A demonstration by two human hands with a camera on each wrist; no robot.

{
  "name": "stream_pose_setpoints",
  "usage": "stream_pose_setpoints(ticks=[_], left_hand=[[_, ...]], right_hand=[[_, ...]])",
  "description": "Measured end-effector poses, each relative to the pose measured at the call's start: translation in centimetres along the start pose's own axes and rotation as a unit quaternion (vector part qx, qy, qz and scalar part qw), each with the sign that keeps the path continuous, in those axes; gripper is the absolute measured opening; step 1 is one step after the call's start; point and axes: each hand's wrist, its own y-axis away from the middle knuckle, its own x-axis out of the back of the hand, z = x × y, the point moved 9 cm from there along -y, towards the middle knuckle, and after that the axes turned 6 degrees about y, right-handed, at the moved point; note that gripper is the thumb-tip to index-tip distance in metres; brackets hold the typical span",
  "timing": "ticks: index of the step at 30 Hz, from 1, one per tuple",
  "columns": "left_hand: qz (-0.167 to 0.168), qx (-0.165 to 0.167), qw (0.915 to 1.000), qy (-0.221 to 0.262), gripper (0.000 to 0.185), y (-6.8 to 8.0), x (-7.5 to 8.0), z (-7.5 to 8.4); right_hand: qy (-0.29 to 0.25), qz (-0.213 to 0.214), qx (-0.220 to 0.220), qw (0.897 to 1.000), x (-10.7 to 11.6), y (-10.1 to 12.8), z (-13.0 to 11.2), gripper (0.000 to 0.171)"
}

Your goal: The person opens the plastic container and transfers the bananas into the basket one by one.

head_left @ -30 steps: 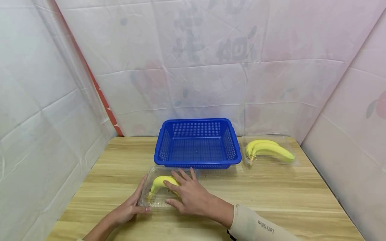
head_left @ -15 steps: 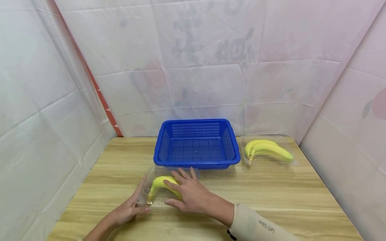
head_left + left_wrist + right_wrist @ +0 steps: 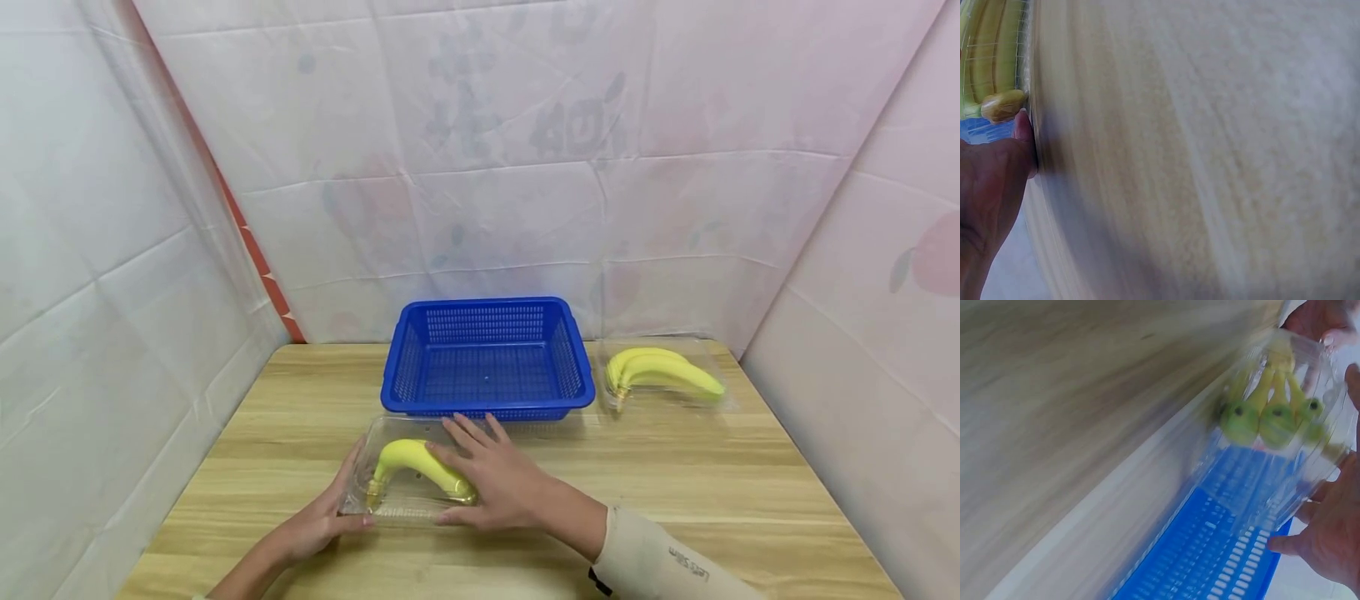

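A clear plastic clamshell box (image 3: 405,513) sits on the table's near side with a bunch of yellow bananas (image 3: 415,457) inside. My left hand (image 3: 321,522) grips the box's left end, thumb at the front corner and fingers along the side. Over the right part of the box lies my right hand (image 3: 504,490), its fingers spread across the lid and its thumb near the front edge. The right wrist view shows green banana tips (image 3: 1277,428) through the plastic, beside the right hand (image 3: 1335,528). In the left wrist view, the bananas (image 3: 994,53) appear beyond the left thumb.
Right behind the box stands a blue plastic basket (image 3: 487,371) with nothing in it. Another clear box with bananas (image 3: 663,371) rests at the table's back right. White printed sheets (image 3: 510,208) hang around the wooden table (image 3: 697,500) on three sides.
My right hand has slid rightward across the lid, uncovering more of the bananas. The left hand keeps its grip on the left end.
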Motion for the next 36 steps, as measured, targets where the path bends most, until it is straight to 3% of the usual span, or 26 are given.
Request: stream_pose_setpoints(ticks=[7, 18, 36], left_hand=[[0.014, 0.022, 0.9995, -0.018, 0.12, -0.1, 0.2, -0.3], [0.051, 0.042, 0.9941, -0.087, 0.126, -0.1, 0.8, -0.6], [0.026, 0.037, 0.9978, -0.049, 0.131, -0.5, 0.7, -0.4]], right_hand=[[-0.012, -0.009, 0.012, 1.0, -0.1, 0.3, 0.7, 0.096], [-0.032, -0.009, 0.012, 0.999, -0.2, 0.1, 1.1, 0.088], [-0.064, -0.017, 0.006, 0.998, 0.5, -0.1, 1.3, 0.081]])
